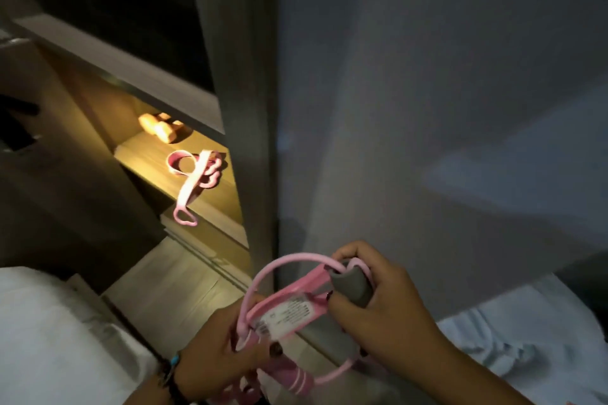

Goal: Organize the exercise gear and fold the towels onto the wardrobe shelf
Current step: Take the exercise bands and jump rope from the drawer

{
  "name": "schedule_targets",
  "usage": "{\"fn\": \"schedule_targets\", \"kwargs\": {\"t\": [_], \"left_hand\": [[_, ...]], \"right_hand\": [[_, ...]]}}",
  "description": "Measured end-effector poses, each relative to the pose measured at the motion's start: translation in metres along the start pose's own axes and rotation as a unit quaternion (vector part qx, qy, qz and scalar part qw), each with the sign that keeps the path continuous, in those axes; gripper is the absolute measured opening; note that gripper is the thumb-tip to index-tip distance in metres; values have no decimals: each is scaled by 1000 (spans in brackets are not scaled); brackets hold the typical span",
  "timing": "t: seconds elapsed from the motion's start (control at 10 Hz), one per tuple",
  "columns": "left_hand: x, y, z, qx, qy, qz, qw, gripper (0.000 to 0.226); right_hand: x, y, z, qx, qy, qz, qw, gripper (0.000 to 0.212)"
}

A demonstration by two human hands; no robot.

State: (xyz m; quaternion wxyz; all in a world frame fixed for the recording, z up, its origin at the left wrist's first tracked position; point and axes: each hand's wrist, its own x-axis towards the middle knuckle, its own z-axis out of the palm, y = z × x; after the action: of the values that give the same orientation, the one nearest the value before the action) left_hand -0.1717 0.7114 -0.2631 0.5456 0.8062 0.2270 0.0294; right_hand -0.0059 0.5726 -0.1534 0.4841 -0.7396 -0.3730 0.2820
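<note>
We hold the pink exercise tube near, low in the middle: our right hand curls round its grey foam handle and our left hand grips the labelled end. Farther left, beside the grey upright panel, a lit shelf carries a pink strap and wooden pieces.

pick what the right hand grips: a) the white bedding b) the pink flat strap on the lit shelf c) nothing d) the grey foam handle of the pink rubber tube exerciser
d: the right hand curls round the grey foam handle of the pink rubber tube exerciser, whose other end the left hand holds.
</note>
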Motion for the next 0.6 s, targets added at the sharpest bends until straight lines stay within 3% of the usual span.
{"fn": "schedule_targets", "kwargs": {"t": [0.1,0.2,0.3,0.4,0.6], "left_hand": [[-35,-9,-52,-453,26,143,879,45],[-21,-37,-87,-188,-25,-61,980,51],[-34,-53,-129,-145,78,-129,978,60],[-32,-61,-153,-182,162,-142,959,78],[-7,-64,-177,-189,339,-159,908,54]], "right_hand": [[29,-10,27,-28,-55,-8,998,23],[58,-19,56,-47,-69,-16,996,22],[86,-26,87,-35,-75,-27,996,15],[111,-32,116,-30,-84,-48,995,13],[155,-41,160,8,-80,-31,996,16]]}}
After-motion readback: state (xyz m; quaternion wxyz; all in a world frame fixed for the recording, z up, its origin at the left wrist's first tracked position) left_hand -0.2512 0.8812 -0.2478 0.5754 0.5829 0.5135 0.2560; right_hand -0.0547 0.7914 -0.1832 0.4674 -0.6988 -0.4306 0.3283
